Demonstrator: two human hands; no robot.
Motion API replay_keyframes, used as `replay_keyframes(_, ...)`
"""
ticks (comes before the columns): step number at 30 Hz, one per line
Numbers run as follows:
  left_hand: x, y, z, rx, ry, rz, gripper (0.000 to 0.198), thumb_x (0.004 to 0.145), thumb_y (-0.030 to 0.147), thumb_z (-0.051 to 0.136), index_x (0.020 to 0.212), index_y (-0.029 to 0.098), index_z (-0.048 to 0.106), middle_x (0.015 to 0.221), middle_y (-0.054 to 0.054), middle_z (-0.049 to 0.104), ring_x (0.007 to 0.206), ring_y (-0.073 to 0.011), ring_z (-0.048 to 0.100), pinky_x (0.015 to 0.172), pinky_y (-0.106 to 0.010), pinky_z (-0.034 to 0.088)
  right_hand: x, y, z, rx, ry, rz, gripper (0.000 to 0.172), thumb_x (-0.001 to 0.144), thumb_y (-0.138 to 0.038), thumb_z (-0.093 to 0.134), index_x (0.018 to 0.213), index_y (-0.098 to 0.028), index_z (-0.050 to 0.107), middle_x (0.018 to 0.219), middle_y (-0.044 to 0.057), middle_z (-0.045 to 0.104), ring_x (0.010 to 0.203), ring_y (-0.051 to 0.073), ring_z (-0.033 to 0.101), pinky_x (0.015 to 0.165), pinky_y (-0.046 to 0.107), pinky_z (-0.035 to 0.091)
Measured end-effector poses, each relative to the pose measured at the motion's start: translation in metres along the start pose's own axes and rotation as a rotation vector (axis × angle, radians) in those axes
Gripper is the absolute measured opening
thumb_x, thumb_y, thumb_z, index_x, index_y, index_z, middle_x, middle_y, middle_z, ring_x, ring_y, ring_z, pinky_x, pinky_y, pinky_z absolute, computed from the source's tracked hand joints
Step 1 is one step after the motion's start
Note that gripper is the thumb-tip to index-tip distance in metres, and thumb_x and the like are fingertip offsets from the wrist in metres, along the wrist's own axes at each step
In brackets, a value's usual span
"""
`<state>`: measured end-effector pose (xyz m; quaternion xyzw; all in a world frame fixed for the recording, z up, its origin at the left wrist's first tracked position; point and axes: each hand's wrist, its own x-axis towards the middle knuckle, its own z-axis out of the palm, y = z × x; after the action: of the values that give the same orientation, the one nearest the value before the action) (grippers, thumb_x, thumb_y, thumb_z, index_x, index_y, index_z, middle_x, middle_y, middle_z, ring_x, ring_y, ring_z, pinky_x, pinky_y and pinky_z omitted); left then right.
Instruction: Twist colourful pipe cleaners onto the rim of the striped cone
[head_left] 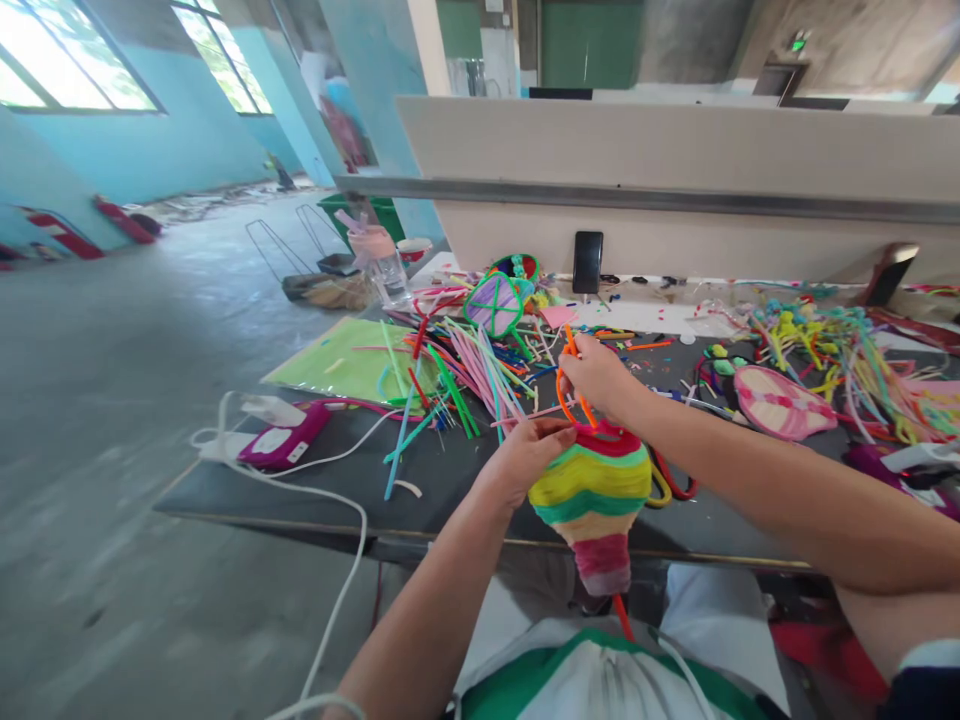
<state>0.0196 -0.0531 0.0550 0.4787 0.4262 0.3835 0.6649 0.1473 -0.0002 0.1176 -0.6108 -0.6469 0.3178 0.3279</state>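
Observation:
My left hand [529, 455] pinches the upper left rim of a striped, bulb-shaped pipe-cleaner craft [596, 485]. It is wide at the top, banded in red, yellow, green, peach and pink, and narrows downward to a red stem [622, 615]. Above the rim, my right hand [600, 375] grips an orange pipe cleaner [562, 392], bent into a loop whose lower end reaches the craft's top edge. The fingertips of my right hand are partly hidden. Left of my hands lies a loose pile of pipe cleaners [480, 370] in pink, green, blue and red.
Behind the pile is a round purple craft [495, 305] with green edging. A phone [588, 262] leans against the white partition [675, 150]. A pink oval craft [780, 400] and tangled pipe cleaners [825, 345] lie right. A purple glue gun [285, 440], cables and a water bottle [379, 262] stand left.

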Motion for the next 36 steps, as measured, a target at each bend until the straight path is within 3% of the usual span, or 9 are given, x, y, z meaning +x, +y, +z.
replay_keyframes(4, 0.003, -0.003, -0.004, -0.088, 0.007, -0.022, 0.034, 0.058, 0.035, 0.08, 0.08, 0.01, 0.072, 0.066, -0.004, 0.066, 0.059, -0.0103, 0.055, 0.058, -0.022, 0.039, -0.035, -0.01, -0.012, -0.052, -0.031, -0.102, 0.007, 0.089, -0.027, 0.039, 0.09, -0.021, 0.042, 0.055, -0.005, 0.059, 0.028, 0.008, 0.044, 0.035, 0.02, 0.034)
replay_keyframes(8, 0.001, -0.004, -0.007, -0.153, -0.162, 0.044, 0.031, 0.062, 0.036, 0.077, 0.079, 0.01, 0.071, 0.065, -0.005, 0.066, 0.056, -0.0108, 0.056, 0.058, -0.023, 0.041, -0.063, -0.018, -0.01, -0.072, -0.144, -0.141, 0.006, 0.089, -0.027, 0.041, 0.09, -0.021, 0.042, 0.052, -0.007, 0.055, 0.026, 0.007, 0.046, 0.035, 0.018, 0.035)
replay_keyframes(11, 0.0, -0.005, -0.009, -0.186, -0.177, 0.023, 0.029, 0.061, 0.035, 0.077, 0.075, 0.01, 0.07, 0.063, -0.004, 0.066, 0.056, -0.011, 0.057, 0.056, -0.022, 0.042, -0.063, -0.019, -0.007, 0.019, -0.196, -0.15, 0.005, 0.089, -0.026, 0.041, 0.089, -0.021, 0.041, 0.051, -0.008, 0.055, 0.027, 0.007, 0.047, 0.035, 0.017, 0.035)
replay_keyframes(15, -0.002, -0.006, -0.012, -0.183, -0.026, -0.039, 0.029, 0.057, 0.028, 0.08, 0.078, 0.011, 0.069, 0.065, -0.003, 0.067, 0.057, -0.01, 0.058, 0.056, -0.021, 0.043, -0.05, -0.013, -0.015, 0.176, -0.13, -0.123, 0.007, 0.088, -0.028, 0.042, 0.092, -0.022, 0.042, 0.047, -0.009, 0.053, 0.026, 0.008, 0.043, 0.031, 0.017, 0.031)
replay_keyframes(19, -0.005, -0.006, -0.016, -0.2, -0.026, -0.047, 0.034, 0.059, 0.027, 0.079, 0.088, 0.013, 0.068, 0.074, -0.004, 0.069, 0.067, -0.0125, 0.062, 0.066, -0.024, 0.046, -0.053, -0.001, -0.024, 0.224, -0.075, -0.107, 0.01, 0.087, -0.031, 0.045, 0.09, -0.021, 0.044, 0.043, -0.009, 0.049, 0.025, 0.007, 0.037, 0.03, 0.018, 0.027)
replay_keyframes(24, -0.005, -0.01, -0.02, -0.156, -0.064, 0.022, 0.03, 0.063, 0.031, 0.076, 0.086, 0.013, 0.067, 0.074, -0.002, 0.066, 0.069, -0.0121, 0.06, 0.067, -0.023, 0.044, -0.079, 0.017, -0.016, 0.282, -0.076, -0.073, 0.019, 0.086, -0.041, 0.049, 0.091, -0.022, 0.047, 0.044, -0.009, 0.048, 0.027, 0.007, 0.034, 0.029, 0.019, 0.025)
replay_keyframes(28, -0.003, -0.014, -0.02, -0.119, -0.102, 0.076, 0.032, 0.064, 0.034, 0.075, 0.086, 0.013, 0.066, 0.074, -0.001, 0.063, 0.065, -0.0105, 0.055, 0.063, -0.022, 0.041, -0.094, 0.02, -0.005, 0.323, -0.07, -0.131, 0.019, 0.084, -0.038, 0.052, 0.092, -0.022, 0.049, 0.05, -0.008, 0.048, 0.032, 0.006, 0.038, 0.035, 0.019, 0.031)
replay_keyframes(36, -0.001, -0.014, -0.015, 0.002, -0.163, 0.316, 0.026, 0.073, 0.037, 0.067, 0.065, 0.013, 0.061, 0.073, -0.003, 0.06, 0.07, -0.0128, 0.052, 0.07, -0.024, 0.04, -0.081, 0.001, 0.007, 0.407, -0.198, -0.235, 0.017, 0.085, -0.038, 0.051, 0.087, -0.022, 0.047, 0.055, -0.008, 0.049, 0.034, 0.005, 0.04, 0.035, 0.018, 0.033)
